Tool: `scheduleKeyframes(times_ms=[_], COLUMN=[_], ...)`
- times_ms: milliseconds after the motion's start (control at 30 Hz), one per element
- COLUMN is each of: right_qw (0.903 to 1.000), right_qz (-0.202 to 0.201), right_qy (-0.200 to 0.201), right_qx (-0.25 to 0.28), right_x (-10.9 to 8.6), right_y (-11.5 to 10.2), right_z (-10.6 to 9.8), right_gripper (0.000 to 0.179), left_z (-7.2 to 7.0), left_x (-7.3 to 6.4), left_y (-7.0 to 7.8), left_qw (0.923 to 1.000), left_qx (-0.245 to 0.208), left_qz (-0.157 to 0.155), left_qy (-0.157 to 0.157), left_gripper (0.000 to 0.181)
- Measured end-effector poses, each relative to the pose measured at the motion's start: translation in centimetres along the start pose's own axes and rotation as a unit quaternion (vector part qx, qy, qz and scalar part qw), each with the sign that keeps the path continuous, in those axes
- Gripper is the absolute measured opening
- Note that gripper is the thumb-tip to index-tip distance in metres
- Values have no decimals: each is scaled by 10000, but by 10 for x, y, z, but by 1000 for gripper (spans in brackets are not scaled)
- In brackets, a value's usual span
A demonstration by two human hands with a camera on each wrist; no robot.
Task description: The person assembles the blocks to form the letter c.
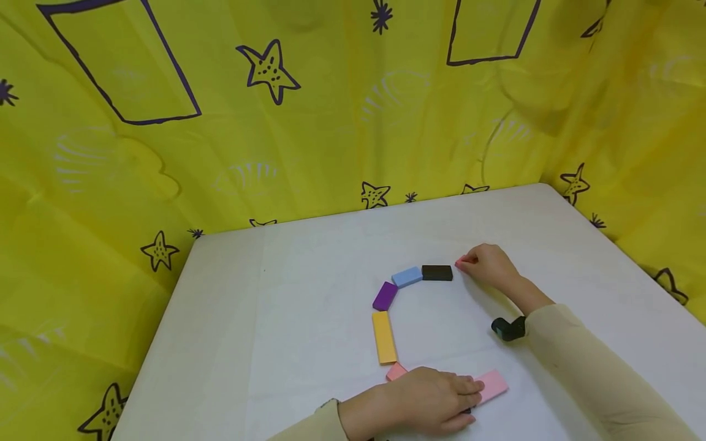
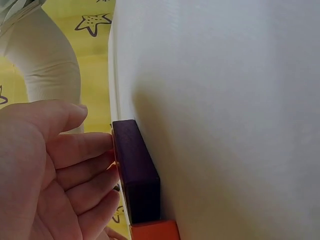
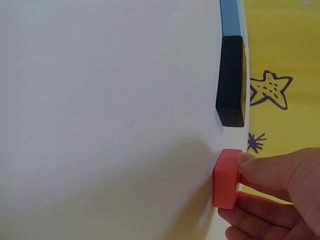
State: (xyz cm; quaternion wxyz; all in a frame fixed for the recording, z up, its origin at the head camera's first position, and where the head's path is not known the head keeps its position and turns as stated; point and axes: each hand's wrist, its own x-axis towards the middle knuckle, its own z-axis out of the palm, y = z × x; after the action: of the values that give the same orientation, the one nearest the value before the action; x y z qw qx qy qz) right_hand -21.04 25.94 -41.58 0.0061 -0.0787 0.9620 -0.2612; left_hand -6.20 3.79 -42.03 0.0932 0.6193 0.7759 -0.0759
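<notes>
My right hand (image 1: 488, 266) pinches a small red-pink block (image 3: 227, 177) between thumb and fingers, low over the white table or touching it. A narrow gap parts it from the right end of a dark block (image 1: 437, 273). My left hand (image 1: 432, 398) lies palm down at the front, its fingers extended over part of a pink block (image 1: 493, 386). In the left wrist view those fingers touch the side of a dark purple block (image 2: 137, 160), with an orange block (image 2: 155, 231) at its end. A salmon block (image 1: 396, 371) is partly covered by the left hand.
Light blue (image 1: 407, 277), purple (image 1: 385, 296) and yellow (image 1: 384, 338) blocks continue the curved row on the white table (image 1: 309, 318). A black object (image 1: 507, 329) shows beside the right sleeve. Yellow patterned cloth (image 1: 320, 141) hangs behind the table.
</notes>
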Motion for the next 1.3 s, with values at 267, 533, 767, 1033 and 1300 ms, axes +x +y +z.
scheduleKeyframes(times_ms=[267, 533, 767, 1033, 1300], right_qw=[10000, 9999, 9998, 9996, 9995], right_qz=[-1, 3, -189, -291, -321], right_qy=[-38, -117, 28, -18, -66], right_qx=[-14, -31, -25, -33, 41], right_x=[-18, -30, -47, -69, -89], right_y=[6, 6, 7, 4, -1], right_z=[-3, -3, -2, -1, -2], right_gripper=[16, 16, 12, 10, 9], left_z=[1, 3, 2, 3, 2], left_x=[-1, 0, -1, 0, -3], left_y=[-2, -1, -1, 0, 1], left_qw=[9998, 9996, 9995, 9995, 9996], left_qx=[-175, -263, -317, -306, -106], left_qz=[-28, -93, -72, -51, -27], left_qy=[-33, 2, 17, 47, 263], left_gripper=[45, 45, 45, 44, 44])
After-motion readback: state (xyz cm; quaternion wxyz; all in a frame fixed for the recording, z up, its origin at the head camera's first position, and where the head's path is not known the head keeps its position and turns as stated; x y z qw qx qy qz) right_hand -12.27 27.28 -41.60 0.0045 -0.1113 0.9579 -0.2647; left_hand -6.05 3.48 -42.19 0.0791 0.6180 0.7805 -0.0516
